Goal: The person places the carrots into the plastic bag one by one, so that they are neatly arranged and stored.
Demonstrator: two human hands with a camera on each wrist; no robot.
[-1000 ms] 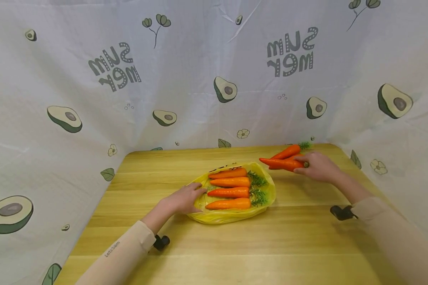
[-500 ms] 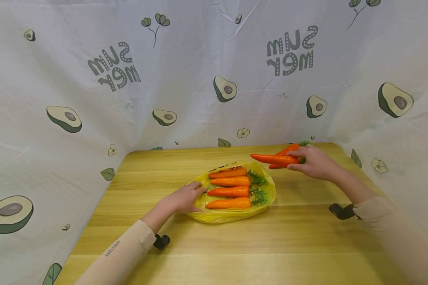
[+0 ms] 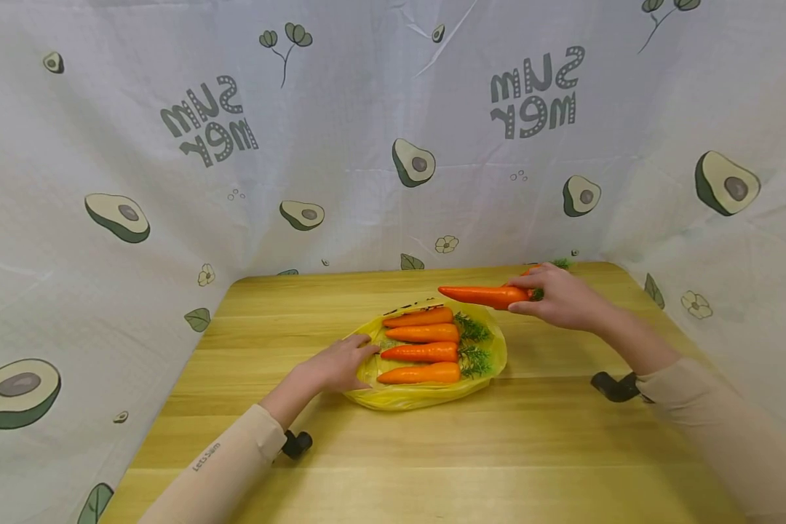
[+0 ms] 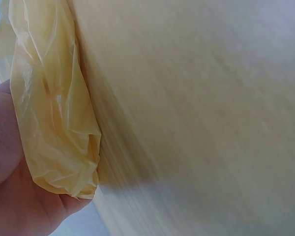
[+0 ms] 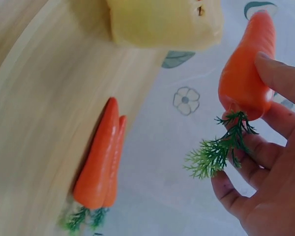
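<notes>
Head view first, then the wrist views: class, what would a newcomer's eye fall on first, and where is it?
Probably the row of four bright orange carrots with green tops, lying in an open yellow bag at the middle of the wooden table. Next comes the single carrot held in the right hand, near the bag's far right edge. Behind everything hangs a pale cloth printed with avocados.

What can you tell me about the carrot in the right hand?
The carrot is smooth and orange, perhaps plastic, tapering to a blunt tip, with feathery green leaves at its thick end. The right hand pinches it there, holding it off the table, roughly level in the head view, tip pointing left, near the yellow bag.
</notes>
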